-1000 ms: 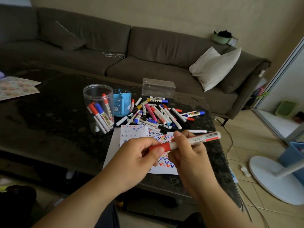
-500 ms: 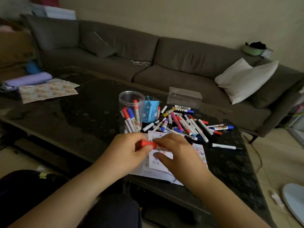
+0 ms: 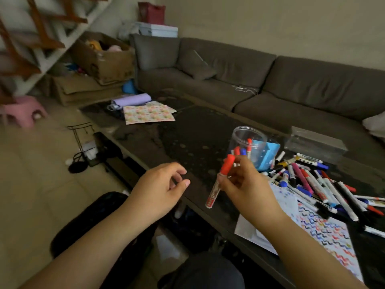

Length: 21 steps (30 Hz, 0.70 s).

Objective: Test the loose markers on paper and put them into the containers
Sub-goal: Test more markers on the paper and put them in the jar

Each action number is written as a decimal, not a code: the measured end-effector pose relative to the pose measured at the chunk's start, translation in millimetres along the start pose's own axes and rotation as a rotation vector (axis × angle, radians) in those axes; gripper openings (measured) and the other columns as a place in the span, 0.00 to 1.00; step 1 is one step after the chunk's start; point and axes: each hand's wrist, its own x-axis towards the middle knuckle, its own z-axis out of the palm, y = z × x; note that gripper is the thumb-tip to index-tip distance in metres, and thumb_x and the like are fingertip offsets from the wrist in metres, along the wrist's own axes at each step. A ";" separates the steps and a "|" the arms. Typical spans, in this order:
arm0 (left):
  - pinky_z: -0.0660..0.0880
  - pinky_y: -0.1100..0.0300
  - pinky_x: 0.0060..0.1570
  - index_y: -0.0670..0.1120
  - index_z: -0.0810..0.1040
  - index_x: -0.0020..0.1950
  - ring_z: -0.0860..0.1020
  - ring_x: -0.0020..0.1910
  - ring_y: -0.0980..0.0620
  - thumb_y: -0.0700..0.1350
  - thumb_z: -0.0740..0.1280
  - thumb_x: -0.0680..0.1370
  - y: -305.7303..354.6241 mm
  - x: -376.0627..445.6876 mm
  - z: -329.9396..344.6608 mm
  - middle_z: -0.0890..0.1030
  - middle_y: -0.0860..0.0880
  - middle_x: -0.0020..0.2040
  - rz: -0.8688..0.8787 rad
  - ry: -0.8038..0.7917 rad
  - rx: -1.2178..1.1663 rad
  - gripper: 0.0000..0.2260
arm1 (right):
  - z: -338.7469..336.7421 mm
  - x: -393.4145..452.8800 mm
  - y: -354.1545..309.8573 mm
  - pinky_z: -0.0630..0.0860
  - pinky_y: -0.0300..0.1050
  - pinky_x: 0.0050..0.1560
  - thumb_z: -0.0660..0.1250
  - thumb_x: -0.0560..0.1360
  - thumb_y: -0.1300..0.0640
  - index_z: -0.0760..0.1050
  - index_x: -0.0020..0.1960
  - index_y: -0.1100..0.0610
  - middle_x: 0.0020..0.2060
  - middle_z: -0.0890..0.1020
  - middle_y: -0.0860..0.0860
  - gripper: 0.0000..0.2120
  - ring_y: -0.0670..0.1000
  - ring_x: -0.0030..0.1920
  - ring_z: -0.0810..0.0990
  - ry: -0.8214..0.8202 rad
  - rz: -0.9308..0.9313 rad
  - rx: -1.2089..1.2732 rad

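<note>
My right hand (image 3: 246, 185) pinches a capped red marker (image 3: 219, 180), held nearly upright with its red cap on top, in front of the clear round jar (image 3: 249, 140). That jar holds several red and blue markers. My left hand (image 3: 161, 189) hovers empty to the left, fingers loosely curled. A blue cup (image 3: 268, 154) stands behind the jar. A pile of loose markers (image 3: 312, 182) lies to the right, partly over the test paper (image 3: 325, 226) covered in coloured squiggles.
All of this sits on a dark glass coffee table (image 3: 187, 132). A clear rectangular box (image 3: 314, 142) stands at the back right. Patterned paper (image 3: 148, 114) and a purple roll (image 3: 131, 100) lie at the far end. A grey sofa (image 3: 270, 80) runs behind; cardboard boxes (image 3: 100, 65) stand left.
The view has swung left. My left hand has let go of the red cap and moved away to the left. My right hand has lifted the capped marker off the paper toward the jar.
</note>
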 end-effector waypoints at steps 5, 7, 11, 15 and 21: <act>0.71 0.67 0.38 0.51 0.77 0.54 0.76 0.40 0.59 0.49 0.67 0.75 -16.9 -4.4 -7.4 0.77 0.58 0.41 -0.040 -0.008 0.005 0.08 | 15.5 8.5 -1.2 0.80 0.39 0.45 0.68 0.75 0.56 0.69 0.48 0.46 0.43 0.82 0.48 0.09 0.44 0.42 0.82 -0.027 0.051 0.089; 0.70 0.68 0.37 0.51 0.77 0.53 0.76 0.40 0.59 0.49 0.67 0.75 -19.0 -2.5 -7.5 0.77 0.58 0.41 -0.046 0.002 0.003 0.08 | 17.6 9.3 -1.6 0.80 0.42 0.46 0.67 0.76 0.57 0.70 0.49 0.49 0.42 0.83 0.49 0.06 0.44 0.41 0.83 -0.045 0.058 0.138; 0.74 0.63 0.42 0.51 0.78 0.51 0.77 0.40 0.59 0.47 0.68 0.75 -15.8 -4.0 0.9 0.79 0.56 0.40 -0.065 -0.028 -0.043 0.06 | 17.0 1.4 3.4 0.80 0.46 0.46 0.64 0.77 0.57 0.71 0.50 0.52 0.42 0.83 0.54 0.03 0.47 0.40 0.83 -0.045 0.107 0.177; 0.74 0.63 0.41 0.53 0.77 0.49 0.78 0.41 0.59 0.44 0.69 0.74 0.6 -3.8 26.0 0.79 0.56 0.40 -0.042 -0.109 -0.091 0.06 | 3.2 -22.0 20.8 0.78 0.58 0.44 0.64 0.75 0.49 0.71 0.53 0.51 0.40 0.82 0.54 0.09 0.53 0.40 0.82 0.065 0.138 0.114; 0.72 0.69 0.35 0.61 0.78 0.43 0.77 0.38 0.64 0.47 0.71 0.72 36.3 5.9 83.0 0.80 0.58 0.37 0.025 -0.304 -0.179 0.08 | -42.1 -63.7 48.5 0.74 0.45 0.39 0.63 0.78 0.55 0.69 0.52 0.55 0.38 0.81 0.54 0.06 0.52 0.38 0.80 0.160 0.204 0.057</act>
